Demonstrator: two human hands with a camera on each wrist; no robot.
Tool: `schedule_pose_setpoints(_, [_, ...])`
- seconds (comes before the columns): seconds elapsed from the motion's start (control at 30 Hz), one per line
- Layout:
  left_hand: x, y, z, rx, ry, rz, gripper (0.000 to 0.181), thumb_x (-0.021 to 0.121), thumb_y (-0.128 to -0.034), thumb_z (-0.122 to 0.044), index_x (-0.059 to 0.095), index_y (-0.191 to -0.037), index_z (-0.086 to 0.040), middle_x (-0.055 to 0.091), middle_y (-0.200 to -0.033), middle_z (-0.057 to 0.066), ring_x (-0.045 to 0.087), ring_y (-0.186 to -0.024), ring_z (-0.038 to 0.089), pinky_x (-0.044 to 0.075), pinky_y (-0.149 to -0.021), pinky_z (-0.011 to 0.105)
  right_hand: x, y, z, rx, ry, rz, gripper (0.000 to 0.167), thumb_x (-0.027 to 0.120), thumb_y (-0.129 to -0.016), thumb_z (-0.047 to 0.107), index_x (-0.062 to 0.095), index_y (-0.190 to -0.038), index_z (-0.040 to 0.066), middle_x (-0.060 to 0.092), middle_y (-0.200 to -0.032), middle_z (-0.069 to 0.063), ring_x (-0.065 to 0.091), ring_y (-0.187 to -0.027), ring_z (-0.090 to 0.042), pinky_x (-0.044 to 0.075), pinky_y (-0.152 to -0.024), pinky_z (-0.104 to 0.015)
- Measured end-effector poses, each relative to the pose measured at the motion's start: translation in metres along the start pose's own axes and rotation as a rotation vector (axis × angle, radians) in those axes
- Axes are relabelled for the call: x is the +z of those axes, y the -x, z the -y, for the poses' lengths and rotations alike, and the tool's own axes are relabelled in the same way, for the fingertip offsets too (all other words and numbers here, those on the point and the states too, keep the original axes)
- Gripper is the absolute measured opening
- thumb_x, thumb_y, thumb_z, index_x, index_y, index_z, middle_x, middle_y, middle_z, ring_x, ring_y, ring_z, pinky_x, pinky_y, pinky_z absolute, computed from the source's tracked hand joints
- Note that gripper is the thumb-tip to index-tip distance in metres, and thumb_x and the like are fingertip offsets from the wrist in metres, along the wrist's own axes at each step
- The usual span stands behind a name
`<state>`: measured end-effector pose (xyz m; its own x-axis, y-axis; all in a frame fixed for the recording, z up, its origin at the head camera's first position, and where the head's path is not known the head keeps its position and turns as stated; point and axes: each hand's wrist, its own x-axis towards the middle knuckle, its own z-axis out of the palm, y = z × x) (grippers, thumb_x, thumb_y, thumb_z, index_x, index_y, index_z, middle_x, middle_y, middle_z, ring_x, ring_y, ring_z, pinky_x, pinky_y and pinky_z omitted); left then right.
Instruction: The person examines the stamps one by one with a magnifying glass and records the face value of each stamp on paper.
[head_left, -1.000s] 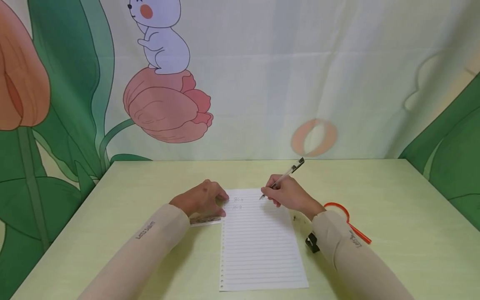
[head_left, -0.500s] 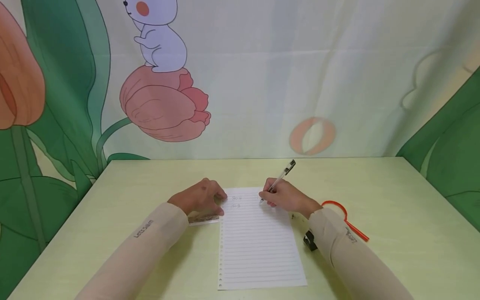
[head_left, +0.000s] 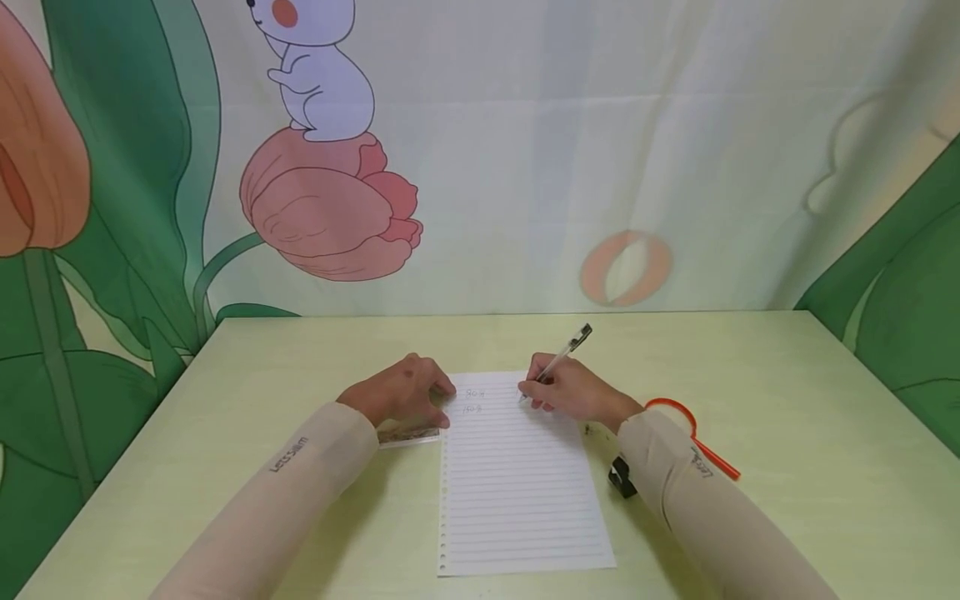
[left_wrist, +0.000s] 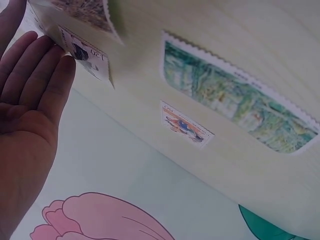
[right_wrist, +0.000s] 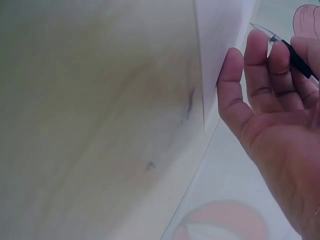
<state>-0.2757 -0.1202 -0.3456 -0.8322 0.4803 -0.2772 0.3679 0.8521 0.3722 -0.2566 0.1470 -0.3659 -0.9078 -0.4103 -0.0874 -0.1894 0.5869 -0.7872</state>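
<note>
A lined sheet of paper [head_left: 525,492], punched along its left edge, lies on the table with handwritten figures [head_left: 472,402] near its top left. My right hand [head_left: 573,387] pinches a clear-barrelled gel pen [head_left: 558,360] with black ends, its tip at the upper right of the page; marks there are mostly hidden by the fingers. At the sheet's upper left edge, fingertips of my left hand [head_left: 405,390] touch down. In the left wrist view its fingers extend, loosely bent. Beside that hand lie stamps: a brown one [left_wrist: 87,11], a 1.20 one [left_wrist: 89,57], a small orange one [left_wrist: 185,125] and a long green one [left_wrist: 235,97].
A red-orange ring with a handle [head_left: 717,459], like a magnifying glass, lies partly under my right sleeve. Some small black thing [head_left: 621,477] sits by that forearm. Behind the table's far edge [head_left: 480,315] hangs a printed curtain with flowers and a white animal.
The pen tip has dropped about one line down the page, and the pen's top end has swung slightly left. My left hand has stayed at the sheet's edge.
</note>
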Motion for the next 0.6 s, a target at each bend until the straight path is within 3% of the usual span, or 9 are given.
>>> schedule_pose_setpoints(0.6, [0.0005,-0.0015,-0.0017,-0.007,-0.014,0.007,0.049,0.086,-0.0805,-0.024,0.072,-0.125,-0.011,0.064,-0.131,0.004,0.053,-0.125,0.021,0.042,-0.108,0.038,-0.0006,-0.002,0.0012,-0.044,0.124,0.007,0.016,0.062,-0.1,0.017,0.056,-0.088,0.008,0.071,-0.08,-0.004,0.063,-0.067,-0.017,0.05,-0.064,-0.029])
